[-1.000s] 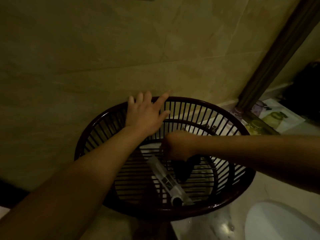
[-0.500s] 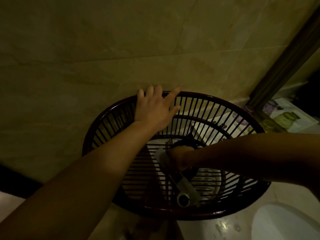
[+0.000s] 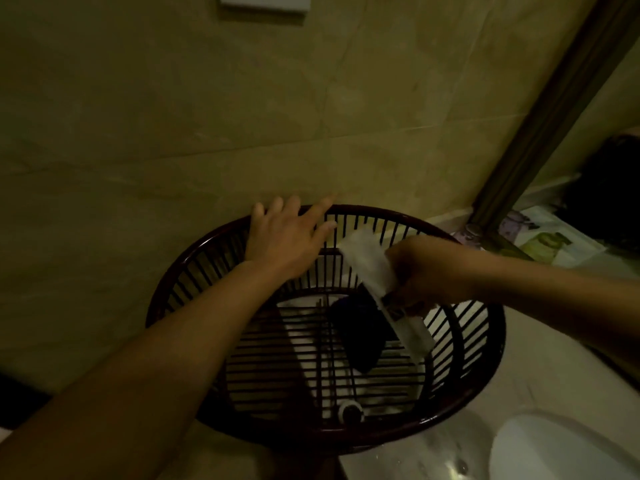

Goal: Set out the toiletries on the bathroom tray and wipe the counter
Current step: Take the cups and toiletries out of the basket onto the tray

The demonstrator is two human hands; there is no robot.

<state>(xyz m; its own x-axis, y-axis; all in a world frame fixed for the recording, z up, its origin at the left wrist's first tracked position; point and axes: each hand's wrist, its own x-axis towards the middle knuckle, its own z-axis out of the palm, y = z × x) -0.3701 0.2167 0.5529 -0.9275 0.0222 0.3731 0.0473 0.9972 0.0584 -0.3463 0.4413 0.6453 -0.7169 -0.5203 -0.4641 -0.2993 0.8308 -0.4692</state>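
Observation:
A dark round slatted basket [image 3: 485, 348] stands on the counter against the tiled wall. My left hand [image 3: 284, 237] rests flat on its far rim, fingers straight. Over the basket's right side my right hand [image 3: 426, 271] grips a long white wrapped packet [image 3: 370, 268], lifted and tilted. Below it in the basket lies a dark flat object [image 3: 360, 330]. A clear tube with a dark cap [image 3: 350, 412] lies on the basket floor near the front rim.
The white sink rim [image 3: 554, 448] shows at the bottom right, with wet counter [image 3: 433, 459] beside it. A dark mirror frame [image 3: 540, 112] rises at right; printed paper [image 3: 550, 240] lies by its foot. A white wall plate [image 3: 265, 1] sits at the top.
My right hand came up out of the basket with the white packet, which now hangs above the right side. The left hand stayed on the far rim. The view tilted upward a little.

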